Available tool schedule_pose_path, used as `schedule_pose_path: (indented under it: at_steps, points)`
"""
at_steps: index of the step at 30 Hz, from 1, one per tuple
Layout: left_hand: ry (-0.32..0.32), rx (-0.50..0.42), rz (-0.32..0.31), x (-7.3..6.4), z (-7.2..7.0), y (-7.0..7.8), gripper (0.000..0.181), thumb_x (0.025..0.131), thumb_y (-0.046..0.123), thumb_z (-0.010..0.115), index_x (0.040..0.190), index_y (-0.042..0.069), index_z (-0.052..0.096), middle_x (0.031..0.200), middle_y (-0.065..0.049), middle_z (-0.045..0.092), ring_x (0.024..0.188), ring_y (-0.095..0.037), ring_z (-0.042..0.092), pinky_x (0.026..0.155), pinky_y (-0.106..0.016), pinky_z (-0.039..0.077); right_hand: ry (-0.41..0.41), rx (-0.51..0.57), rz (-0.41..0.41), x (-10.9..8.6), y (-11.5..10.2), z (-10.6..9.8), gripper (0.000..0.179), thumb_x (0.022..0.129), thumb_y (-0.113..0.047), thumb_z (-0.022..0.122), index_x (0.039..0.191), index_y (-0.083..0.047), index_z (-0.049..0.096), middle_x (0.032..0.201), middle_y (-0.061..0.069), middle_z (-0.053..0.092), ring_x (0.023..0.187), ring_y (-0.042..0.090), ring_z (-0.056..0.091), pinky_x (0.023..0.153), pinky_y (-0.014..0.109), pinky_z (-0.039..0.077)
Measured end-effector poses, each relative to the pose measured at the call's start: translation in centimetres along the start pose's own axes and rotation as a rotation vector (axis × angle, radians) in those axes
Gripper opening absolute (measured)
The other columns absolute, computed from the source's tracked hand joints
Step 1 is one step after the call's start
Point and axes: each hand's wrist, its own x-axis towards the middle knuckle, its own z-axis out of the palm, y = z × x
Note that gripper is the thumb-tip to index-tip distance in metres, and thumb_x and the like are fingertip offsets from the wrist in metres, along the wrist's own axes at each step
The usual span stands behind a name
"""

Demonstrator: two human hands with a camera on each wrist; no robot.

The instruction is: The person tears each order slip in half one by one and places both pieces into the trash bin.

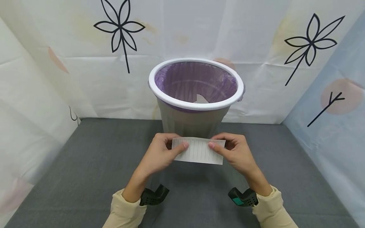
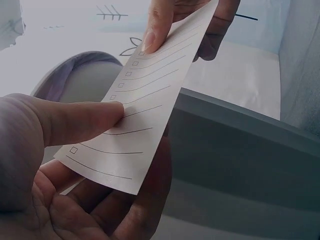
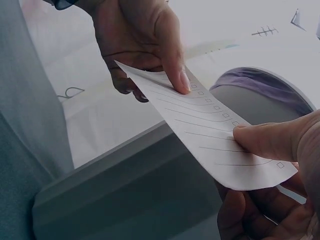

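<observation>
A small sheet of checklist paper (image 1: 198, 151), printed with lines and little square boxes, is stretched between both hands. My left hand (image 1: 161, 153) pinches one end, thumb on the printed face and fingers behind. At the other end my right hand (image 1: 236, 153) grips it the same way. In the left wrist view the paper (image 2: 145, 115) bends slightly between the thumbs; the right wrist view shows the paper (image 3: 200, 130) in one piece. Just beyond the hands stands a trash can (image 1: 194, 122) with a white rim and a purple liner (image 1: 196, 79).
Inside the bin lies a pale scrap of paper (image 1: 201, 99). A dark grey cloth (image 1: 94, 174) covers the table. White sheets with black flower drawings (image 1: 119, 27) form the back wall, and a light blue panel (image 1: 336, 104) rises on the right.
</observation>
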Motion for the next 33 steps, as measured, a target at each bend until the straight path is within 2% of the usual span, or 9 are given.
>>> schedule_pose_path:
  at_steps: [4,7,12,17,24,28,33]
  points:
    - [0.001,-0.013,0.006,0.1,0.0,0.0,0.010,0.095,0.009,0.071,0.095,0.001,0.077,0.086,-0.006,0.073,0.068,-0.018,0.064,0.058,-0.029,0.050,0.000,0.004,-0.008,0.0,0.0,0.1,0.007,0.090,0.009,0.069,0.097,0.009,0.071,0.083,0.009,0.072,0.063,0.018,0.067,0.055,0.032,0.055]
    - [0.009,-0.056,0.016,0.1,0.1,-0.1,0.011,0.095,0.008,0.071,0.098,-0.001,0.077,0.089,-0.008,0.074,0.070,-0.018,0.066,0.061,-0.030,0.053,0.000,0.000,-0.015,0.0,0.0,0.2,0.007,0.090,0.009,0.069,0.096,0.008,0.072,0.083,0.009,0.072,0.063,0.018,0.066,0.055,0.031,0.055]
    - [0.062,-0.140,0.022,0.2,0.8,-0.3,0.013,0.093,0.009,0.074,0.101,-0.001,0.077,0.092,-0.009,0.075,0.075,-0.019,0.069,0.066,-0.032,0.057,-0.009,-0.010,-0.036,-0.1,-0.1,0.4,0.008,0.090,0.009,0.069,0.097,0.007,0.073,0.085,0.008,0.072,0.063,0.018,0.064,0.054,0.031,0.054]
    - [0.101,-0.168,0.015,0.3,1.4,-0.4,0.013,0.092,0.012,0.077,0.100,0.002,0.079,0.092,-0.006,0.076,0.079,-0.020,0.069,0.069,-0.033,0.057,-0.016,-0.011,-0.066,-0.1,-0.1,0.7,0.009,0.090,0.010,0.069,0.097,0.005,0.073,0.086,0.007,0.072,0.064,0.018,0.063,0.054,0.030,0.052]
    - [0.119,-0.161,0.042,0.3,1.7,-0.3,0.012,0.092,0.012,0.077,0.099,0.003,0.080,0.093,-0.005,0.076,0.083,-0.020,0.070,0.071,-0.035,0.056,0.018,-0.016,-0.096,-0.2,0.0,1.2,0.011,0.089,0.010,0.070,0.098,0.005,0.074,0.092,0.007,0.072,0.069,0.017,0.064,0.058,0.028,0.052]
    - [0.110,-0.132,0.075,0.3,1.8,-0.3,0.010,0.092,0.011,0.077,0.098,0.004,0.080,0.096,-0.001,0.077,0.092,-0.018,0.069,0.079,-0.037,0.056,0.068,-0.039,-0.108,-0.2,0.0,1.9,0.012,0.088,0.011,0.071,0.098,0.007,0.073,0.096,0.003,0.073,0.080,0.018,0.065,0.066,0.027,0.053]
    - [0.098,-0.099,0.104,0.2,2.0,-0.2,0.010,0.092,0.011,0.076,0.098,0.005,0.081,0.097,0.000,0.077,0.096,-0.016,0.070,0.086,-0.038,0.055,0.114,-0.098,-0.114,-0.3,0.1,2.7,0.014,0.089,0.007,0.072,0.099,-0.001,0.077,0.095,0.004,0.075,0.092,0.020,0.066,0.077,0.030,0.052]
